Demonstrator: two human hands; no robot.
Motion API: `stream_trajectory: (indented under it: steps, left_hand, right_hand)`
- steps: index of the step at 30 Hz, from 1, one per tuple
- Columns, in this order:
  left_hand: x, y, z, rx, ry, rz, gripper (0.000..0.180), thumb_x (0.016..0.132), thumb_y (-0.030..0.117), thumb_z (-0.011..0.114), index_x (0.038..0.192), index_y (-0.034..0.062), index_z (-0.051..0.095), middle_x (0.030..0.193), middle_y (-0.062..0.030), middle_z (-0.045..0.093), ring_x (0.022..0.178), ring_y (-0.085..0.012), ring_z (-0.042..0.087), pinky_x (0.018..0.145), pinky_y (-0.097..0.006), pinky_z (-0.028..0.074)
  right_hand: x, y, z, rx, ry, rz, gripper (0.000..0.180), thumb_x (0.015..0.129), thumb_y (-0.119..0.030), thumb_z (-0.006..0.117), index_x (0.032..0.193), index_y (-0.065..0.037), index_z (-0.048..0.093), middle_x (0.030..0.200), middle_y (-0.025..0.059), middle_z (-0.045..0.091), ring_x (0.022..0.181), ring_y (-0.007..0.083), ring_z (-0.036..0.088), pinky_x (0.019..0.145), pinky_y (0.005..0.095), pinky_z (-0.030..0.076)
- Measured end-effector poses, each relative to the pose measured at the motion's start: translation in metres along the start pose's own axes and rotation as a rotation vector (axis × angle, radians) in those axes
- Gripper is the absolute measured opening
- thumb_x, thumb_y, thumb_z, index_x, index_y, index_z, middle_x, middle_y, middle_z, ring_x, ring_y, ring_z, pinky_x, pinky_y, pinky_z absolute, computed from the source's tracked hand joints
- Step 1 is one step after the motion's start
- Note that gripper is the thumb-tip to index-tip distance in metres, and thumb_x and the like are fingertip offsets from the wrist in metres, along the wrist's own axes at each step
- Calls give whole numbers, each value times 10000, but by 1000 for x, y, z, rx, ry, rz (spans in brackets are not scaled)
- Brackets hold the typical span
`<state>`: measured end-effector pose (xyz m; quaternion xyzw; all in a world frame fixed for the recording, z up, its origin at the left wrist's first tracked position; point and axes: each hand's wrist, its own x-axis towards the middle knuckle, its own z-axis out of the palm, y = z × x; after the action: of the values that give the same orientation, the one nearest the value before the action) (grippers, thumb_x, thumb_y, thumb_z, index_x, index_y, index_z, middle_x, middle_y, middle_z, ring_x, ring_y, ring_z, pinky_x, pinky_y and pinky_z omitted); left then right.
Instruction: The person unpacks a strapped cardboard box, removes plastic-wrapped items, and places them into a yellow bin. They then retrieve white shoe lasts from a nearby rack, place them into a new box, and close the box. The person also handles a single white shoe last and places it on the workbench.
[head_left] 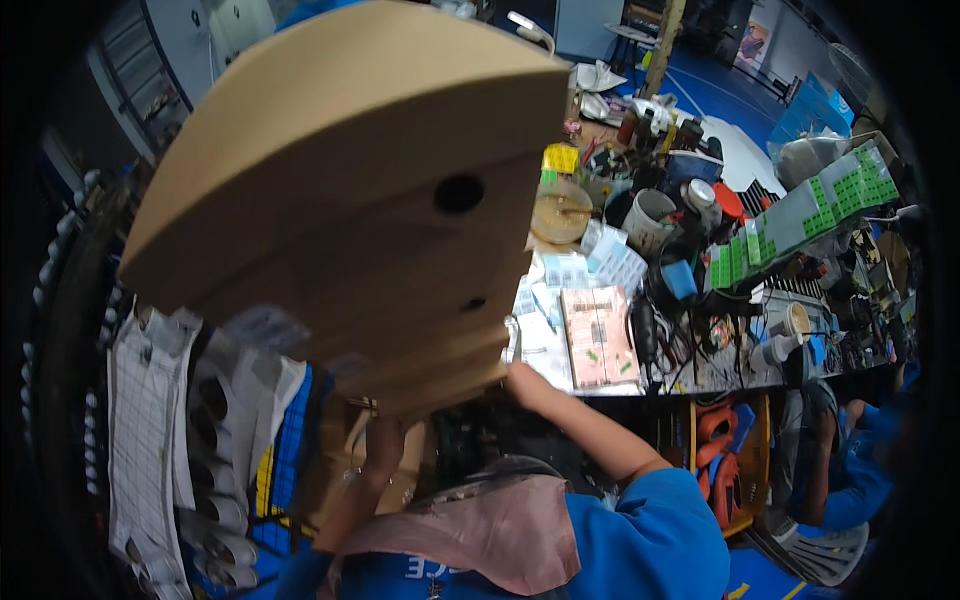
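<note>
The cardboard box [330, 230] could hit the three-o'clock tabletop [705, 380] if left hand [384, 442] or right hand [522, 386] slips, finger closure too hidden to tell.

large box [350, 215] formed of matt brown cardboard, shirt [645, 535] made of matt blue cloth, brownish-pink cloth [490, 530] softly creased, white tub [647, 224] made of smooth plastic, post [663, 50] seemingly made of wood
</note>
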<state>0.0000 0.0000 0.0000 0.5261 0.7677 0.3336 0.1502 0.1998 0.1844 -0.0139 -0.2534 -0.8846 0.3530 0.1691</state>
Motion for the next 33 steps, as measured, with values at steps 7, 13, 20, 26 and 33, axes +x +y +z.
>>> stream_trajectory:
  steps: [7, 13, 20, 26, 33]
  left_hand:
    - [17, -51, -24, -485, -240, -217, 244, 779, 99, 568, 1007, 16, 588, 942, -113, 624, 878, -198, 601, 686, -302, 477]
    - [97, -69, 29, -1590, 295, -1003, 234, 873, 295, 519, 902, 64, 529, 709, 3, 497, 624, -148, 492, 511, -270, 421]
    - [138, -106, 34, -1352, 553, -954, 247, 890, 310, 483, 894, 67, 526, 666, 6, 453, 582, -134, 449, 483, -263, 387]
    - [174, -63, -138, -1055, 949, -347, 264, 904, 323, 453, 887, 70, 524, 630, 7, 415, 547, -121, 413, 458, -256, 357]
    - [140, 156, -355, -1139, 563, 666, 324, 951, 293, 341, 910, 30, 525, 580, 21, 325, 486, -62, 273, 403, -207, 226]
  right_hand:
    - [4, 12, -31, 410, -207, 264, 308, 787, -42, 468, 1075, 54, 523, 820, 179, 613, 724, 289, 618, 611, 370, 508]
    - [89, 62, 32, 800, -76, 780, 280, 861, -203, 442, 905, 55, 542, 693, 94, 575, 609, 148, 564, 518, 315, 467]
    - [127, 85, 52, 381, 353, 580, 270, 877, -220, 431, 861, 29, 532, 641, 78, 548, 564, 124, 523, 488, 303, 437]
    - [163, -38, -143, 938, 992, -147, 296, 929, -290, 410, 731, -73, 443, 488, -16, 359, 395, 59, 334, 361, 221, 294]
    - [141, -246, -308, 860, 930, -822, 336, 936, -289, 396, 812, -10, 534, 516, -5, 382, 389, 62, 297, 376, 219, 225]
